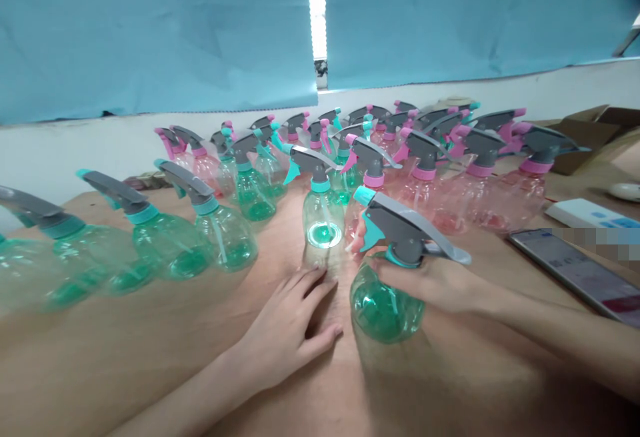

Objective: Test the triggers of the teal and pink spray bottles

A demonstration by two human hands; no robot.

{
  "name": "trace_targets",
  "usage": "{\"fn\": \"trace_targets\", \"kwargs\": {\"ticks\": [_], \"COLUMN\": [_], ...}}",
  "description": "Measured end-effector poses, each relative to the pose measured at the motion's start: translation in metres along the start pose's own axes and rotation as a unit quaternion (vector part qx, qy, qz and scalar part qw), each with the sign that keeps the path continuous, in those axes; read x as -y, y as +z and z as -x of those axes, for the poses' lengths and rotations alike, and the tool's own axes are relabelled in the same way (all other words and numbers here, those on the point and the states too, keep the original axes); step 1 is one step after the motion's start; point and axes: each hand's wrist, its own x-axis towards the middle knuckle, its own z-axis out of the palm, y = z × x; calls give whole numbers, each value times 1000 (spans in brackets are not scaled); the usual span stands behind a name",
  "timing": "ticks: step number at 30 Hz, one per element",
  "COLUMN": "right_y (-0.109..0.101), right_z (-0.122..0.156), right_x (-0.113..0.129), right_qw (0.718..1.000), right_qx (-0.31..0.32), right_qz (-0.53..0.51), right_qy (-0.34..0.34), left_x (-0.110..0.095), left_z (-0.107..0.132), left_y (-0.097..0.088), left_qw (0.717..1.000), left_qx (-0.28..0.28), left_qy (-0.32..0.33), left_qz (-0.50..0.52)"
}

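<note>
My right hand (425, 280) is wrapped round the neck of a green spray bottle (385, 310) with a grey and turquoise trigger head. The bottle is a little tilted, and I cannot tell whether its base touches the table. To its left my left hand (295, 320) lies flat on the brown tabletop (320, 397), fingers spread, holding nothing. Just beyond its fingertips a clear green spray bottle (323, 217) stands upright. A pink spray bottle (365, 204) is partly hidden behind the one in my right hand.
Several green spray bottles (170, 250) stand at the left. Many pink and green ones crowd the back, among them a pink spray bottle (483, 187). A phone (575, 274) and a white box (590, 214) lie at the right, before an open cardboard box (575, 137).
</note>
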Motion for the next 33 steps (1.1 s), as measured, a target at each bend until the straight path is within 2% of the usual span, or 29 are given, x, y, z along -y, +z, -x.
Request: {"fn": "trace_targets", "kwargs": {"ticks": [4, 9, 16, 25, 33], "right_y": [0, -1, 0, 3, 4], "right_z": [-1, 1, 1, 5, 4], "right_x": [1, -8, -12, -17, -18], "right_qw": [1000, 1000, 999, 999, 999], "right_qx": [-14, 5, -31, -26, -45], "right_qz": [8, -23, -21, 18, 6], "right_qy": [-7, -10, -29, 18, -5], "left_x": [0, -1, 0, 2, 1], "left_z": [0, -1, 0, 0, 0], "left_y": [0, 0, 0, 2, 1], "left_qw": [1000, 1000, 1000, 1000, 1000], "left_qx": [1, 5, 14, 8, 13], "left_qy": [0, -5, -1, 4, 0], "left_qz": [1, -2, -6, -9, -11]}}
